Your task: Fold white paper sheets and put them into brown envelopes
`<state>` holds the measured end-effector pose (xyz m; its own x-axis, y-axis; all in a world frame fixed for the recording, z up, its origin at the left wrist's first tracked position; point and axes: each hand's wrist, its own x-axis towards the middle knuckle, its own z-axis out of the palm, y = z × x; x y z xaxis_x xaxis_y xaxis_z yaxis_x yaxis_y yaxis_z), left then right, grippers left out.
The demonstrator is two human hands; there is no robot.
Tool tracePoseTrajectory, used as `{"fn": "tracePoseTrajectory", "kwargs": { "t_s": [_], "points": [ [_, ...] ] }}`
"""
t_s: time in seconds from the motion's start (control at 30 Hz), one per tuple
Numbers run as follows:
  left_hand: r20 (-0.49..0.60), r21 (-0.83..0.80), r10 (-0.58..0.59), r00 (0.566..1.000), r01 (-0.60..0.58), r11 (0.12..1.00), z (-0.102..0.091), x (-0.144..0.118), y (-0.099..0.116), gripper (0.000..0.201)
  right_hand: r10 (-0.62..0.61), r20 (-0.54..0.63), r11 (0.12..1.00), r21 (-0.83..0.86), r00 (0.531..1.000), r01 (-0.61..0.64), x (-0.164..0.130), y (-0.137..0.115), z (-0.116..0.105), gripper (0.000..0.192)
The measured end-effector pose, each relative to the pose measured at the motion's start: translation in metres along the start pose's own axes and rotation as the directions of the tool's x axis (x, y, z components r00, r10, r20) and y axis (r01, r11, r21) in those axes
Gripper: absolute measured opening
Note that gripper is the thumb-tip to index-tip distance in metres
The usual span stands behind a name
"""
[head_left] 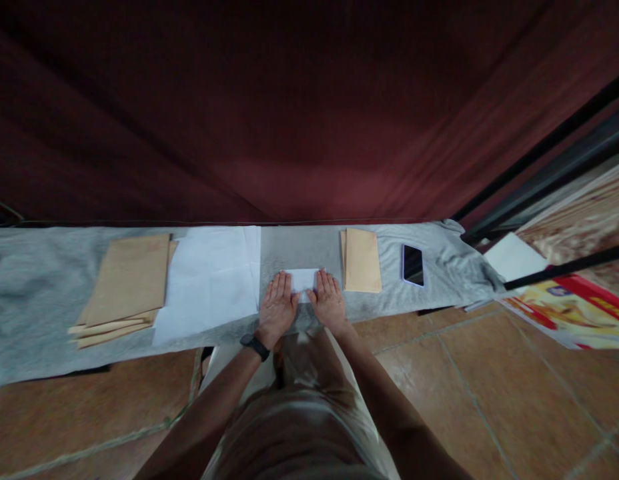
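A small folded sheet of white paper [304, 279] lies on the grey cloth in front of me. My left hand [278, 303] rests flat on its left end, fingers stretched out. Over the right end, my right hand [328, 300] lies flat in the same way. Both palms point down, and part of the paper is hidden under them. Left of my hands is a stack of larger white sheets [209, 280]. To the right, close to my right hand, lie a few small tan envelopes [363, 260].
Large brown envelopes [132, 273] are stacked at the far left. A phone [413, 265] lies right of the small envelopes. The grey cloth [449, 267] covers a narrow surface against a dark red curtain [309, 133]. A colourful box [574, 310] and black bars stand at right.
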<state>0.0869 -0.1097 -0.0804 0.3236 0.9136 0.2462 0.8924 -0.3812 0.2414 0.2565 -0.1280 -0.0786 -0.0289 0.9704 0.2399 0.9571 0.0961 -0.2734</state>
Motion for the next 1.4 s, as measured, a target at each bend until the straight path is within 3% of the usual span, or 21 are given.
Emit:
{"fn": "tracePoseTrajectory", "kwargs": {
  "t_s": [0.37, 0.6, 0.93, 1.2, 1.4],
  "points": [
    [-0.031, 0.009, -0.052, 0.998, 0.053, 0.999, -0.008, -0.011, 0.0, 0.061, 0.01, -0.01, 1.0, -0.009, 1.0, -0.01, -0.008, 0.01, -0.001, 0.061],
    [0.095, -0.021, 0.161, 0.982, -0.159, 0.987, -0.014, -0.022, 0.025, 0.058, 0.016, -0.006, 1.0, -0.024, 1.0, -0.016, -0.008, 0.008, -0.003, 0.06],
    [0.09, 0.029, 0.206, 0.974, -0.209, 0.977, -0.019, -0.035, 0.01, 0.066, 0.022, -0.025, 0.999, 0.031, 0.999, -0.021, -0.005, 0.002, -0.005, 0.055],
    [0.116, 0.035, 0.242, 0.963, -0.247, 0.968, -0.02, -0.034, 0.009, 0.067, -0.193, 0.082, 0.98, 0.071, 0.978, 0.187, -0.002, -0.015, -0.003, 0.051],
    [0.092, 0.0, 0.233, 0.968, -0.234, 0.972, -0.017, -0.036, 0.007, 0.068, -0.134, 0.039, 0.991, 0.017, 0.99, 0.134, -0.011, -0.002, -0.005, 0.054]
  ]
}}
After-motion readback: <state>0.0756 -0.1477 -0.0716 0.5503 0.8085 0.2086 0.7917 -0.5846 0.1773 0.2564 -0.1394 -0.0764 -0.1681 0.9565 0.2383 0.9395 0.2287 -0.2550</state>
